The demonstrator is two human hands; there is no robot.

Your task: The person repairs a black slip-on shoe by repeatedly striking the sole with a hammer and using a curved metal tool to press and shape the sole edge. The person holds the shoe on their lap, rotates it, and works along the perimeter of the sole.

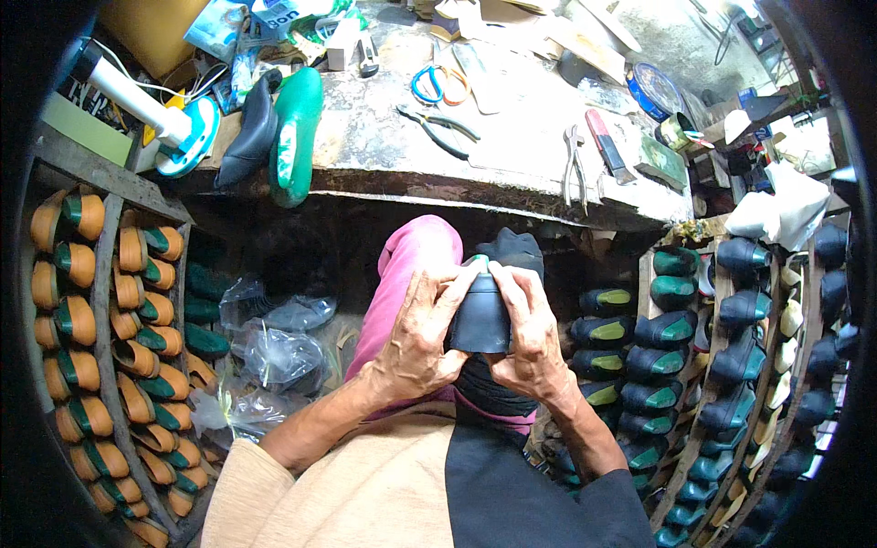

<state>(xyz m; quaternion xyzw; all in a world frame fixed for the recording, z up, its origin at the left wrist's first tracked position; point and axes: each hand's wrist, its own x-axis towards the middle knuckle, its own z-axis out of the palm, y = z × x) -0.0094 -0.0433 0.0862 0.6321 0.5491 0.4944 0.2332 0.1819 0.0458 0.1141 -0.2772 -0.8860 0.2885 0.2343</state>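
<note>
Over my lap I hold a black shoe upper, its wide straight edge toward me. A bit of green, like a shoe last, shows at its far end between my fingertips. My left hand grips the left side, thumb and fingers pressed along it. On the other side my right hand is closed in the same way, both sets of fingertips nearly meeting at the far end. My palms hide the underside of the upper. Black cloth covers my right knee just beyond my hands.
Ahead, the workbench bears a green shoe last, a black upper, pliers, scissors, pincers, a red-handled knife and a white lamp. Racks of tan shoes and dark shoes flank me. Plastic bags lie left.
</note>
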